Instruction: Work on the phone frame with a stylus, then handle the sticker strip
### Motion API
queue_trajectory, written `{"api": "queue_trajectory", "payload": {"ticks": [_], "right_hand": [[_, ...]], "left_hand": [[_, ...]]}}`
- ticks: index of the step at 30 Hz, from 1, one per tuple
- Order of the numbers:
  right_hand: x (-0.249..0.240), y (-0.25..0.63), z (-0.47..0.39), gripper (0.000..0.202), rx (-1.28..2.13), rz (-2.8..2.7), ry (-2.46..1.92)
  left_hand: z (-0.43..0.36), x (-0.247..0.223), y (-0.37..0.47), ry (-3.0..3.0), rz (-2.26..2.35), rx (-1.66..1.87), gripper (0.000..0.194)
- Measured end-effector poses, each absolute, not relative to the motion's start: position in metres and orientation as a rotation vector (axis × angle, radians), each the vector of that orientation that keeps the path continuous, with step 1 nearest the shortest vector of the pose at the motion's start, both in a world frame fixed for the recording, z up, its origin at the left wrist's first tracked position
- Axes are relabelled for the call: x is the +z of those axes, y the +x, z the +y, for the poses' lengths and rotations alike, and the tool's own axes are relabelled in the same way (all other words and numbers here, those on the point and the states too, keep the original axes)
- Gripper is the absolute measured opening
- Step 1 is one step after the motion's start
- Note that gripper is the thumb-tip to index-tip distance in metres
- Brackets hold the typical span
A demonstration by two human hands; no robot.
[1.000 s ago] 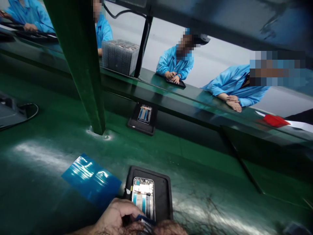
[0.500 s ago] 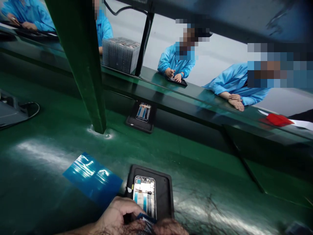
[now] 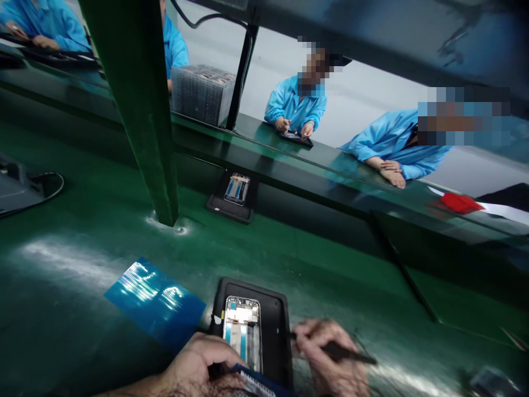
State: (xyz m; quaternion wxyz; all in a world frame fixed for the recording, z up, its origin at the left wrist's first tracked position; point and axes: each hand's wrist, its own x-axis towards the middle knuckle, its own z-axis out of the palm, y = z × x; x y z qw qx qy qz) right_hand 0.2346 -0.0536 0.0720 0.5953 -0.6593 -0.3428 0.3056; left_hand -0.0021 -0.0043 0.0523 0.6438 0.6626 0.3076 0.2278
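Note:
An opened phone frame (image 3: 242,337) lies in a black tray (image 3: 276,325) on the green bench at the bottom of the view. My left hand (image 3: 198,366) rests at the tray's near left edge and pinches a small blue strip (image 3: 254,379) over the phone's lower end. My right hand (image 3: 330,358) sits just right of the tray, blurred, gripping a thin dark pen-like tool (image 3: 347,353) that points right.
A blue film sheet (image 3: 155,300) lies left of the tray. A second tray with a phone (image 3: 233,193) sits on the belt beyond a green post (image 3: 136,110). Co-workers in blue coats lean on the far bench (image 3: 297,105); a grey stack (image 3: 202,94) stands there.
My right hand has moved from beneath the phone out to the right of the tray, now showing a dark tool. The far tray has drifted left on the belt.

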Motion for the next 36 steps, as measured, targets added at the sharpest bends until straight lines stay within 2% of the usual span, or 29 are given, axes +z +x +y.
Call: {"api": "queue_trajectory", "payload": {"ticks": [4, 10, 15, 23, 32, 36], "right_hand": [[0.062, 0.259, -0.009, 0.04, 0.964, -0.692, -1.486], [0.037, 0.252, -0.003, 0.041, 1.032, -0.773, -1.568], [0.047, 0.251, -0.002, 0.037, 1.082, -0.825, -1.631], [0.032, 0.248, -0.009, 0.038, 0.985, -0.876, -1.601], [0.022, 0.25, -0.013, 0.03, 0.814, -1.045, -1.566], [0.027, 0.249, -0.011, 0.024, 0.687, -1.299, -1.46]], "left_hand": [[-0.006, 0.041, -0.001, 1.59, 0.687, 0.534, 0.042], [-0.005, 0.037, 0.001, 1.573, 0.703, 0.488, 0.054], [-0.007, 0.039, -0.001, 1.609, 0.674, 0.569, 0.042], [-0.009, 0.035, 0.008, 1.74, 0.613, 0.962, 0.037], [-0.006, 0.035, 0.005, 1.677, 0.655, 0.772, 0.041], [-0.011, 0.031, 0.003, 1.628, 0.7, 0.654, 0.045]]}}
